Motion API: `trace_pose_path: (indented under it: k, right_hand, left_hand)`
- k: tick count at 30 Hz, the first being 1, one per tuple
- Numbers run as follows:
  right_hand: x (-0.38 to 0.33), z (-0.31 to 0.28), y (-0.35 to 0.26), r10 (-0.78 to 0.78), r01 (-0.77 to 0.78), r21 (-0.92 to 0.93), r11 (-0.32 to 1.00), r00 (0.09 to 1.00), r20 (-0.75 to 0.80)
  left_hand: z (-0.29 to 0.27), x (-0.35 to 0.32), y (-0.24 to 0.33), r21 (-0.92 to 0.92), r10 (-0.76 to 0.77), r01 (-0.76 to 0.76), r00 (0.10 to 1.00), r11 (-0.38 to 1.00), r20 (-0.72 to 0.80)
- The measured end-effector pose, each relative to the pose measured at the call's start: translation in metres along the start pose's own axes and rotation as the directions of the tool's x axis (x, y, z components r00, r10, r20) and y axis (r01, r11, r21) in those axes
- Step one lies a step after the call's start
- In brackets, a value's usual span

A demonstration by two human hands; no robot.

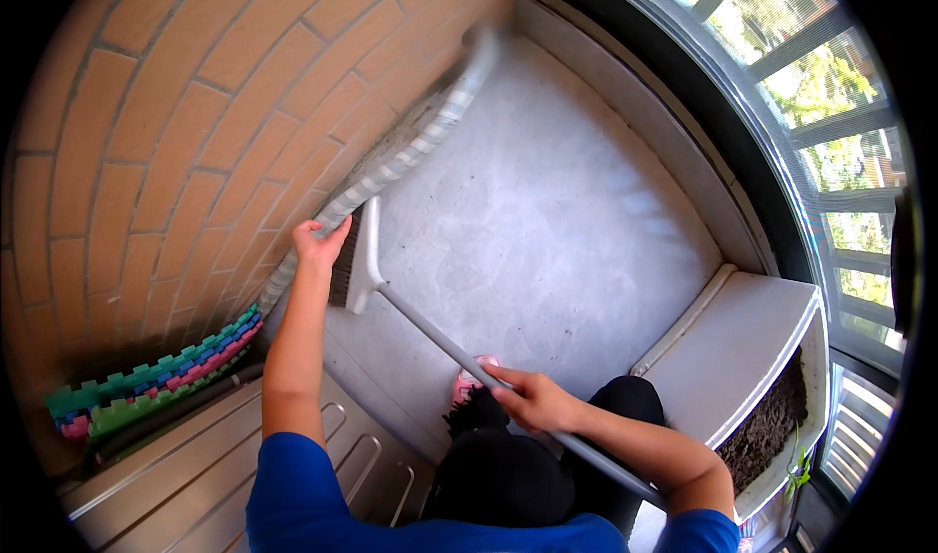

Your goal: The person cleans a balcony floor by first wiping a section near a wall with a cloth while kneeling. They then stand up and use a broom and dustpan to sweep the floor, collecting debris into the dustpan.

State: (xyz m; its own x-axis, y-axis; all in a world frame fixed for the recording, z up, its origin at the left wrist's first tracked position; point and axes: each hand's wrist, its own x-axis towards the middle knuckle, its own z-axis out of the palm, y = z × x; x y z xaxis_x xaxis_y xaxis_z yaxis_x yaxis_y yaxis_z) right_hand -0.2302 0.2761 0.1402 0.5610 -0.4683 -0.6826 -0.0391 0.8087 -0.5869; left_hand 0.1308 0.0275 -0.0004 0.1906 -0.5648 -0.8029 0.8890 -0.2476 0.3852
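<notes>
My right hand (535,401) is closed round the grey handle of a broom (430,324), which slants up and left from beside my body. The broom's pale head (368,260) stands on edge, its dark bristles turned toward the brick wall. A pipe wrapped in pale striped covering (415,148) runs along the foot of that wall. On its near part my left hand (321,244) is closed, with thumb and fingers on either side, just beside the bristles. The pipe's far end is blurred.
The brick wall (147,143) rises at left, above stacked coloured foam mats (166,372) and a slatted metallic unit (225,455). A grey planter (733,348) with dark soil stands at right, below a barred window (831,113). My pink shoe (469,382) is on the grey floor (547,201).
</notes>
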Motion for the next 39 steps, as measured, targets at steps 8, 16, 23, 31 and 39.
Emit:
trace_pose_path:
  k: [8, 16, 23, 31, 39]
  right_hand:
    - [0.030, -0.011, -0.005, 0.065, -0.023, 0.342, 0.939, 0.992, -0.111]
    - [-0.007, -0.007, -0.010, 0.023, 0.013, 0.241, 0.970, 0.989, -0.147]
    - [0.016, -0.029, -0.012, 0.019, 0.070, 0.354, 0.933, 0.970, -0.241]
    - [0.020, -0.019, -0.012, -0.002, 0.050, 0.215, 0.975, 0.975, -0.221]
    - [-0.006, -0.022, -0.019, 0.017, 0.056, 0.286, 0.957, 0.969, -0.247]
  left_hand:
    - [0.007, -0.005, -0.002, -0.032, -0.033, 0.032, 0.999, 0.999, -0.019]
    - [0.006, -0.001, -0.003, -0.067, -0.011, 0.007, 0.998, 0.998, -0.062]
    - [0.006, 0.003, -0.005, -0.080, -0.069, 0.062, 0.994, 0.995, -0.082]
    - [0.006, 0.016, -0.016, -0.120, -0.072, 0.056, 0.988, 0.991, -0.133]
    - [0.003, 0.008, -0.015, -0.164, -0.066, 0.047, 0.991, 0.985, -0.116]
